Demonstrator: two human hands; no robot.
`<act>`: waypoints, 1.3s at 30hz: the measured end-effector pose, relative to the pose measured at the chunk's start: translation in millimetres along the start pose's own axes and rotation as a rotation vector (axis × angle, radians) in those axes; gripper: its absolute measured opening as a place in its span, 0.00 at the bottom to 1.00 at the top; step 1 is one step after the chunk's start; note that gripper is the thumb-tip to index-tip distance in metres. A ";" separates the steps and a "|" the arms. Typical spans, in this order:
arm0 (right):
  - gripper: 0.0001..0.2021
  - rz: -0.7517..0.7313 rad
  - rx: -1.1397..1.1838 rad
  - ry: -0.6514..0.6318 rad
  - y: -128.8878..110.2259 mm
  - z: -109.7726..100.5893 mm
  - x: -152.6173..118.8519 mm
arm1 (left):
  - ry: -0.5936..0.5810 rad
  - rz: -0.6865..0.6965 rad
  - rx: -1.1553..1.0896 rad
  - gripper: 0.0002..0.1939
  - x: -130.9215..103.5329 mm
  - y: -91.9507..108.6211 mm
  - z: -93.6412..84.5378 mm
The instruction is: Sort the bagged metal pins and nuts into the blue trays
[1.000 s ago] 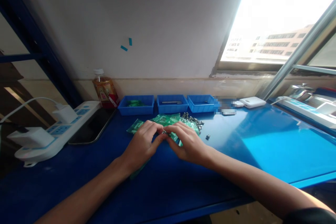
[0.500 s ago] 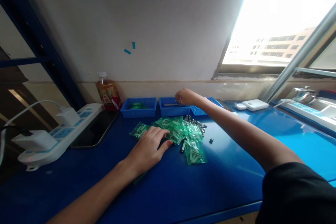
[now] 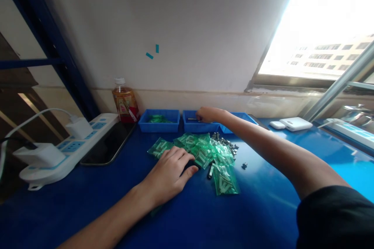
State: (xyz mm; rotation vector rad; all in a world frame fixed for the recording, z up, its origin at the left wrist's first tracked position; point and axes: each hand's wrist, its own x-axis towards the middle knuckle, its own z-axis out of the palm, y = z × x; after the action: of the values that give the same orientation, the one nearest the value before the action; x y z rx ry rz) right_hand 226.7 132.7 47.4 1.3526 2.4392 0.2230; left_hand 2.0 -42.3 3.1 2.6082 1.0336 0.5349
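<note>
**We had our right hand [image 3: 208, 114] in the middle blue tray [image 3: 198, 127] and our left hand [image 3: 172, 171] beside the green plastic bags [image 3: 203, 155]**

Our hands were well apart. The right one reached across the worktop [image 3: 187, 218] to the tray near its back edge, its fingers curled down beside a slim metal rod [image 3: 192, 119]; we could not tell whether they gripped anything. The left one lay palm down, its thumb spread from its fingers. The bags, with pale pieces inside, overlapped in a pile in the middle of the worktop, one of them reaching closer to the front edge. Dark metal fittings [image 3: 215, 136] lay behind the pile and on its right, and a stray fitting [image 3: 244, 165] sat nearer the right edge. We had the left blue tray [image 3: 159, 127], with green plastic in it, and the right blue tray [image 3: 242, 116] on either side. Toward the back left corner stood a drink bottle [image 3: 125, 103]; a phone [image 3: 108, 146] and a white power strip [image 3: 68, 146] lay along the left edge.
</note>
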 end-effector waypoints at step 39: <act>0.11 0.092 -0.040 0.055 2.5 -3.4 -7.4 | -0.001 0.029 0.037 0.13 1.5 -2.2 0.6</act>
State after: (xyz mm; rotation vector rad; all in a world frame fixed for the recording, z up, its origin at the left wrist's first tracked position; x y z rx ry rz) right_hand 231.0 127.9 53.0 1.4612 2.4057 0.3344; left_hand 2.0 -39.7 2.1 2.6587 1.0162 0.5260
